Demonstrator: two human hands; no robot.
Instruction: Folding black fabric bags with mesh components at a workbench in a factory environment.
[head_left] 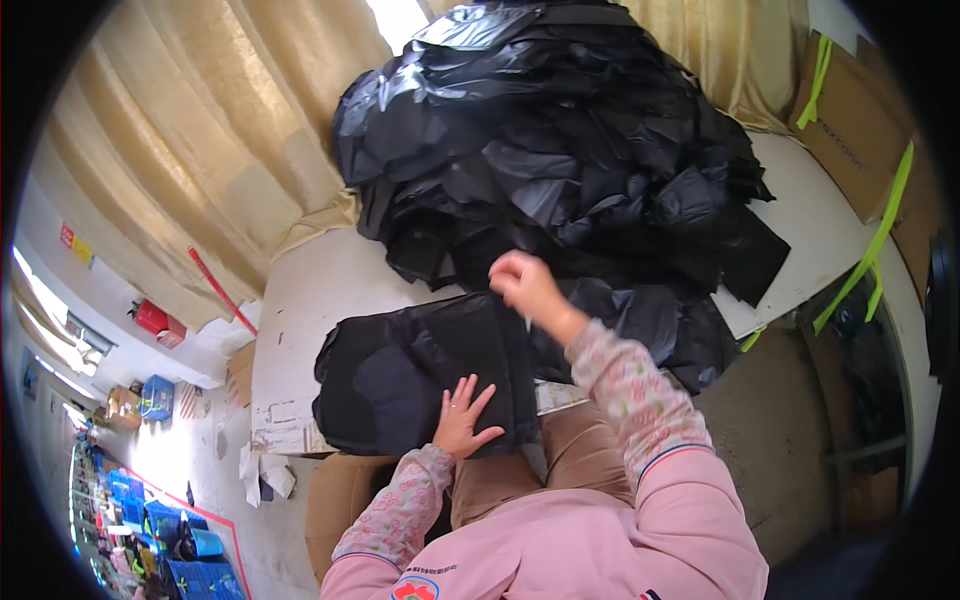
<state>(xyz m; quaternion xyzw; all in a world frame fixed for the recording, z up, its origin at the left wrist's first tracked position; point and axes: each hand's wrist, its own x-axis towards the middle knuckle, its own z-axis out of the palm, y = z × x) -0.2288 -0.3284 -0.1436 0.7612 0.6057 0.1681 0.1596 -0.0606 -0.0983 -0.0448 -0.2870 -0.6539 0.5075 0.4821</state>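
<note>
In front of me, at the table's near edge, lies a flat black piece of soft sheet material (400,365), perhaps a stack, with a duller bluish patch on its left part. My left hand (464,418) rests flat on its lower right area, fingers spread. Above its upper right corner is my right hand (525,287), fingers curled together in a pinch. Whatever they may hold is too small or hidden to make out. More black sheet material (640,325) lies to the right of the piece, partly behind my right forearm.
A tall heap of crumpled black sheets (560,150) covers the back of the white table (290,320). Beige curtains (220,120) hang behind. Cardboard (850,130) with yellow-green straps stands at the right. Blue crates (190,550) sit on the floor at far left.
</note>
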